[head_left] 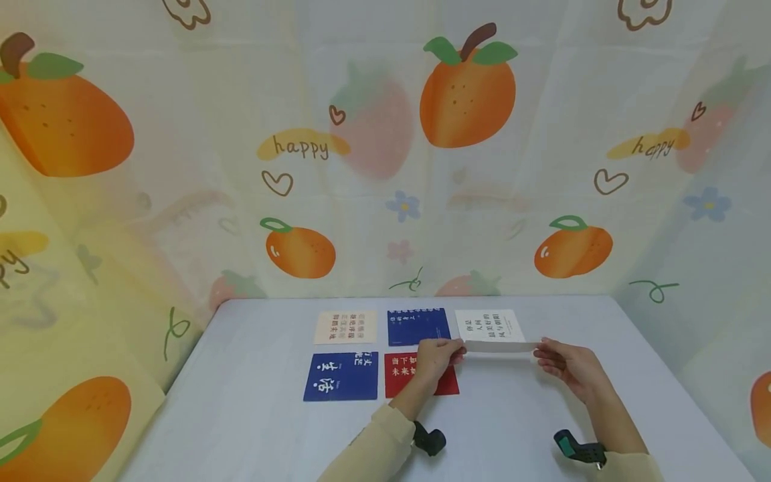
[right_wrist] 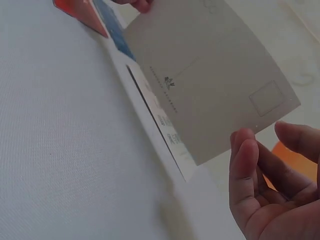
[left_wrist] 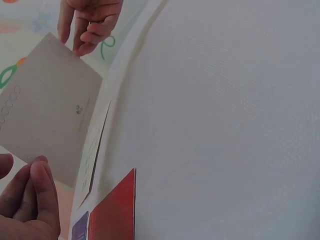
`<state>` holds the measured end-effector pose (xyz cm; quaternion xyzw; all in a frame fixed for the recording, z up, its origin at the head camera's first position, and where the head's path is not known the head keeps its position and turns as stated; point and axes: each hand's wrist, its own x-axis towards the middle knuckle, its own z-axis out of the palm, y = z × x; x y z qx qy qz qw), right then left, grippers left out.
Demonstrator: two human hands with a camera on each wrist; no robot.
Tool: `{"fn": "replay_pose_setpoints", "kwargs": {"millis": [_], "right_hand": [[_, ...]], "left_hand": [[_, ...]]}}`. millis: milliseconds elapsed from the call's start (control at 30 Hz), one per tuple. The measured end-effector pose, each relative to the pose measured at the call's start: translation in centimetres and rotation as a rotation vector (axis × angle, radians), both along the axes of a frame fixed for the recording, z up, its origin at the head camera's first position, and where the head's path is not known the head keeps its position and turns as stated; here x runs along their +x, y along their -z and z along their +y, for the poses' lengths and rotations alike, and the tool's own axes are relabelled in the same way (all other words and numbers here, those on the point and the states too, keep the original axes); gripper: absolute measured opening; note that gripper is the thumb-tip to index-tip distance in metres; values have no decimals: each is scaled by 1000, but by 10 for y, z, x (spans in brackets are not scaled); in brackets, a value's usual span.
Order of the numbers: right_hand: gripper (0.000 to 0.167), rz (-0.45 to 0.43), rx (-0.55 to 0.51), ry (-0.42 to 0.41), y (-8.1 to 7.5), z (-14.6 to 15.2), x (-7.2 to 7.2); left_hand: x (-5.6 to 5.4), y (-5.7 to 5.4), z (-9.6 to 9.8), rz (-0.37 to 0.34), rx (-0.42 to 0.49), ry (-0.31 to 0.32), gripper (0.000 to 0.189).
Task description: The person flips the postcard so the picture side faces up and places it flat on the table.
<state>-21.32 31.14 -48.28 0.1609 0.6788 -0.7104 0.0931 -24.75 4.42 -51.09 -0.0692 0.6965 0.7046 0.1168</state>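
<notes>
Both hands hold a postcard above the table, seen nearly edge-on in the head view. Its pale printed back, with a stamp box and a small emblem, shows in the right wrist view. My left hand pinches one short edge, its fingertips at the card's border. At the opposite edge my right hand pinches with its fingertips. Beneath the held card lies a white card with dark writing. A red card lies under the left hand, partly hidden by it.
To the left lie a blue card with large white characters and a cream card. Another blue card sits between the cream and white ones. The white-covered table meets a fruit-printed curtain behind and at the sides.
</notes>
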Motion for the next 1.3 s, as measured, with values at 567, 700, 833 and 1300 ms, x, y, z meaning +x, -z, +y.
{"fn": "replay_pose_setpoints", "kwargs": {"millis": [567, 700, 833, 1300], "right_hand": [[40, -10, 225, -23, 7, -1, 0], [39, -11, 233, -13, 9, -1, 1], [41, -18, 244, -9, 11, 0, 1], [37, -12, 351, -38, 18, -2, -1]], "left_hand": [[4, 1, 5, 36, -112, 9, 12], [3, 5, 6, 48, -96, 10, 14], [2, 6, 8, 48, -110, -4, 14], [7, 6, 10, 110, -338, 29, 13]]}}
